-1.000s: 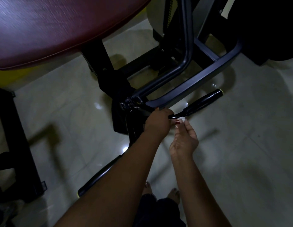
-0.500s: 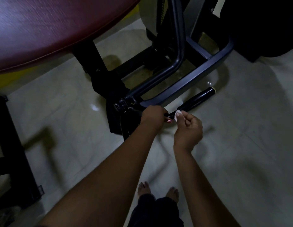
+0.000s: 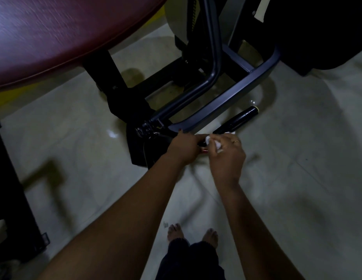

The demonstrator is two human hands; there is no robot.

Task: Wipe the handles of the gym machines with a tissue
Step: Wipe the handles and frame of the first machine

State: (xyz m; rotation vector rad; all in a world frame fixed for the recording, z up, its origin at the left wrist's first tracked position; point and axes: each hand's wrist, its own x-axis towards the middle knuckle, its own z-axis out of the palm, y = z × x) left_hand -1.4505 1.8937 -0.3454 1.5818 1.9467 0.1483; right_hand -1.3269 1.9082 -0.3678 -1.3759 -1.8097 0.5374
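1. Maroon vinyl pad [image 3: 64, 33] filled the upper left and overhung the work, which sat in dim light.
2. Pale tiled floor [image 3: 297, 178] lay below, glossy, with bare feet [image 3: 176, 231] on it.
3. Black steel frame [image 3: 226, 106] ran just behind the handle. Its lower bar looked close enough to crowd the knuckles on a long stroke.
4. Handle [image 3: 236, 119] jutted low from the frame, angled up and right. It looked stiff, smooth and fixed, though it might swing unless steadied at its inner end.
5. Left hand [image 3: 184, 146] was curled round that inner end and gripped it.
6. Right hand [image 3: 226, 156], just beside the left, pinched the tissue and pressed it to the handle's near part.
7. Tissue [image 3: 208, 139] was small, white and crumpled. It seemed light, soft and easy to tear, so best wrapped round the grip rather than dragged by one edge.
8. White scrap [image 3: 166, 224] lay on the floor near the feet, well apart from the hands.
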